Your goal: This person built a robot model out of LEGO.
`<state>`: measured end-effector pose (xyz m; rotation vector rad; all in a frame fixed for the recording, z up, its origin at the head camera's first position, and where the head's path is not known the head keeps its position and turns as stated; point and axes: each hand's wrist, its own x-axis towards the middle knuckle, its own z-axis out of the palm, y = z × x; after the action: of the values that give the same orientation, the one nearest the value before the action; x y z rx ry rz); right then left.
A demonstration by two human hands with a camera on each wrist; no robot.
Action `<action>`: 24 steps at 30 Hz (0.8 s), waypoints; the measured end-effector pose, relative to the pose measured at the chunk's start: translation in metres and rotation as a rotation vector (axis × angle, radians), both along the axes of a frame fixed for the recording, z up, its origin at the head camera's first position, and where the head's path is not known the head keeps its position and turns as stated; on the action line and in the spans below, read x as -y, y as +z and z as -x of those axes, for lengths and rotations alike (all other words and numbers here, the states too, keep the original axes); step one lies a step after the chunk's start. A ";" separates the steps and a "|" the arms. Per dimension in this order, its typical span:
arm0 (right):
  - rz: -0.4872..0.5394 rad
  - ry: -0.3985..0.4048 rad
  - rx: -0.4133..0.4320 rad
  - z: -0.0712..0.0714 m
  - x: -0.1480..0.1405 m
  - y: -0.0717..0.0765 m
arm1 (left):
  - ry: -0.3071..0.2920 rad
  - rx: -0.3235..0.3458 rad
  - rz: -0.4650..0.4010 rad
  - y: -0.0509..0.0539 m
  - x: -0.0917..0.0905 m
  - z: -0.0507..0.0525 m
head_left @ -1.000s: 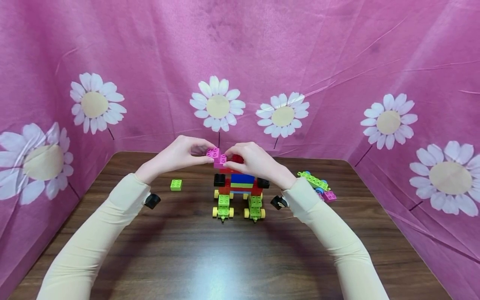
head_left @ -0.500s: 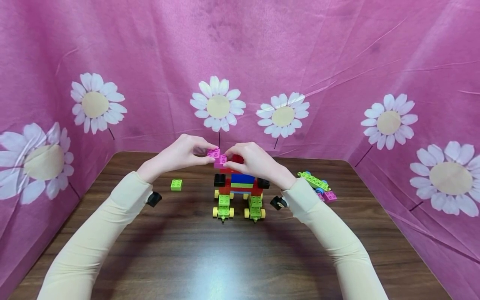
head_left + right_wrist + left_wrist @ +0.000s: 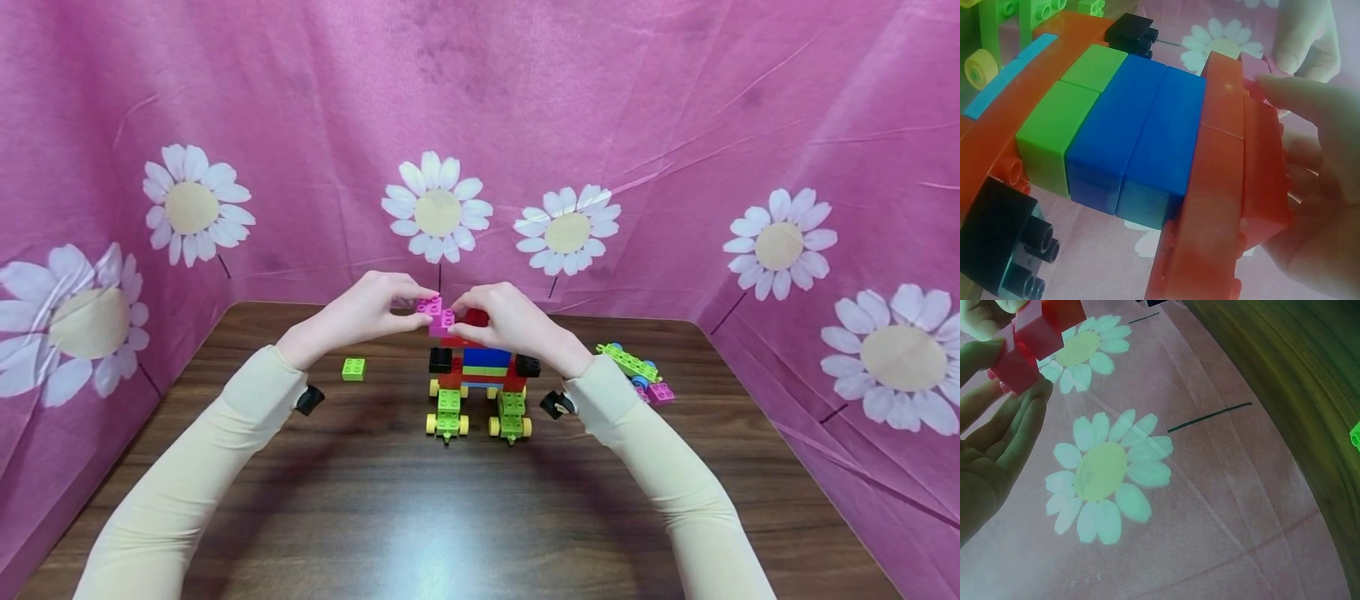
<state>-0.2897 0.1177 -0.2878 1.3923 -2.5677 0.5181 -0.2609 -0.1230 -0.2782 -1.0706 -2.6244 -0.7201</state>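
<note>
In the head view my left hand [image 3: 363,312] pinches the upper pink brick [image 3: 430,308] between thumb and fingers. That brick sits offset on a lower pink brick [image 3: 442,327], which my right hand [image 3: 510,321] pinches from the right. The lower one joins the top left of a tall block figure, whose blue bricks [image 3: 486,357] lie under red ones. In the right wrist view, my right hand's other fingers reach behind the red brick [image 3: 1263,169] at the top. Green wheeled bases [image 3: 447,414] carry the figure; black bricks [image 3: 440,360] stick out at its sides.
A loose green brick [image 3: 354,369] lies on the wooden table [image 3: 420,517] to the left. At the right is a green wheeled base [image 3: 628,362] with blue wheels, beside a pink brick [image 3: 662,393]. A pink flowered cloth [image 3: 480,100] hangs behind.
My left hand and the upper pink brick have shifted very slightly to the right. My right hand and the figure stay nearly still.
</note>
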 end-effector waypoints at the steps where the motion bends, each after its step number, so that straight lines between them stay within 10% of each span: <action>1: 0.000 0.000 0.001 0.000 0.000 0.000 | -0.003 -0.004 0.001 0.000 0.000 0.000; 24: -0.005 -0.012 0.012 0.000 0.000 0.001 | -0.023 -0.098 0.109 0.002 -0.004 -0.006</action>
<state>-0.2899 0.1177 -0.2867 1.3783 -2.5871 0.5207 -0.2548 -0.1191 -0.2765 -1.1370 -2.5977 -0.5206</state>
